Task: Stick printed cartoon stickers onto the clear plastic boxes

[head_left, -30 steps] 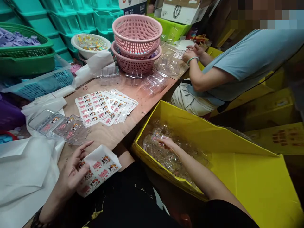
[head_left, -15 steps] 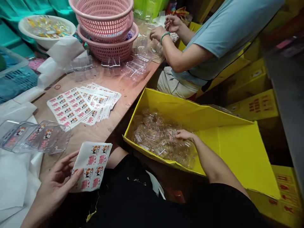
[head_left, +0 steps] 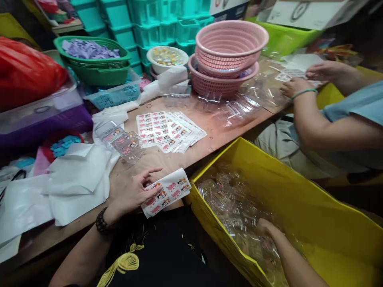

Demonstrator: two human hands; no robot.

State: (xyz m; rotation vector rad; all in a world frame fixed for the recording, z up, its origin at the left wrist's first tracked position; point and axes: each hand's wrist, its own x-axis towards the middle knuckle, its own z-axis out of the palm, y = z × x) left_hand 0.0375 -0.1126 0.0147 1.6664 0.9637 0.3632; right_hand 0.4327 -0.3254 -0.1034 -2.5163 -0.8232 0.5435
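My left hand grips a folded sticker sheet printed with cartoon figures and pink lettering, thumb on top. Down in the yellow cardboard box, my right hand reaches among clear plastic containers. Its fingers are blurred and partly hidden, so whether it holds a container is unclear. On the wooden table beyond my left hand lies a fanned pile of sticker sheets. Left of that pile, several clear plastic cases overlap, some bearing stickers.
White backing papers cover the table's left side. Pink baskets stand at the back near more clear plastic pieces. At the right, a co-worker's hands handle sheets. A green basket holds purple packets.
The view has swung left, so the table, box and baskets sit further right in the picture. My left hand still holds the sticker sheet, now tilted differently. My right hand remains in the box.
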